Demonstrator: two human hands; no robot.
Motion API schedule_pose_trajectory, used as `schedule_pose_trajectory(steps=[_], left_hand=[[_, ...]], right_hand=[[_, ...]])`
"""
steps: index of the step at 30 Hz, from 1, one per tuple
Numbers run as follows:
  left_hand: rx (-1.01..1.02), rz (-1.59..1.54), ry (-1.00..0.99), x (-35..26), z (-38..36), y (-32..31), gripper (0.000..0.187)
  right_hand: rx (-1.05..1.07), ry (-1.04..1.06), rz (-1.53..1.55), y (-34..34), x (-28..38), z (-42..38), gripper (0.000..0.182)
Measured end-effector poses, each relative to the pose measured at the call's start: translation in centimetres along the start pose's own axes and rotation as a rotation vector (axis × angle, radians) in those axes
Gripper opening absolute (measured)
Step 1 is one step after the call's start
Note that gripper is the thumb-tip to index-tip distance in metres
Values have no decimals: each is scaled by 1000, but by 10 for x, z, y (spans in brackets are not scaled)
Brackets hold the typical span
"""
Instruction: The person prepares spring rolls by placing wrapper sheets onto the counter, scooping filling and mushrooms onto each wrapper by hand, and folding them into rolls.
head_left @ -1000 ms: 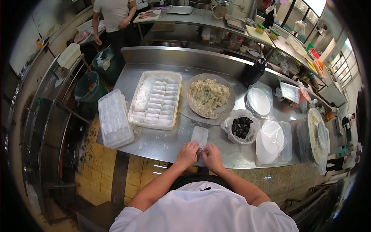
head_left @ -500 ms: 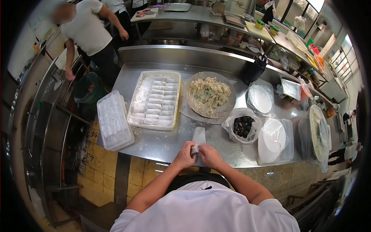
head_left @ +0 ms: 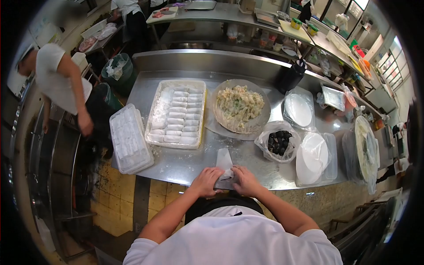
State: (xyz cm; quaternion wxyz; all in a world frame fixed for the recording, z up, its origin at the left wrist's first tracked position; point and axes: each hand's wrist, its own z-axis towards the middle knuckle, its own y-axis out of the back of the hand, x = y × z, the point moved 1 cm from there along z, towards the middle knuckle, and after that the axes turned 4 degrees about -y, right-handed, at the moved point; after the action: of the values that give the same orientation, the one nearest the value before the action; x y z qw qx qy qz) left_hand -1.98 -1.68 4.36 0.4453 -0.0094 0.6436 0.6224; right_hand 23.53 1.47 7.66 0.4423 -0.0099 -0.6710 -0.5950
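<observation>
At the front edge of the steel table, a white wrapper strip lies with its far end flat and its near end folded over. My left hand has its fingers pressed on the wrapper's left side. My right hand pinches the right side of the same wrapper. Beyond it, a round platter of chopped filling stands under clear plastic. Left of that is a floured tray with rows of white rolls. An open plastic bag of dark pieces sits to the right.
A lidded container stands at the table's left end. Plastic-covered white plates and a black bottle holder are on the right. A co-worker in a white shirt bends at the far left, near green bins.
Both hands have moved slightly apart around the wrapper, showing more of its folded near end. The co-worker has moved left and bent lower, leaving the bins more visible.
</observation>
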Motion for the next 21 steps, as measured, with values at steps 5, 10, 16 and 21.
schedule_pose_trajectory(steps=[5, 10, 16, 21], left_hand=[[-91, 61, -136, 5, -21, -35, 76], [-262, 1, -121, -3, -22, -39, 60], [-349, -34, -85, -6, -12, -35, 28], [-362, -59, 60, -7, 3, -33, 15]], right_hand=[[133, 177, -236, -11, -8, -21, 65], [51, 209, -200, -32, -15, -26, 44], [-3, 109, -188, -26, -5, -15, 28], [-53, 6, -173, -35, -8, -5, 17]])
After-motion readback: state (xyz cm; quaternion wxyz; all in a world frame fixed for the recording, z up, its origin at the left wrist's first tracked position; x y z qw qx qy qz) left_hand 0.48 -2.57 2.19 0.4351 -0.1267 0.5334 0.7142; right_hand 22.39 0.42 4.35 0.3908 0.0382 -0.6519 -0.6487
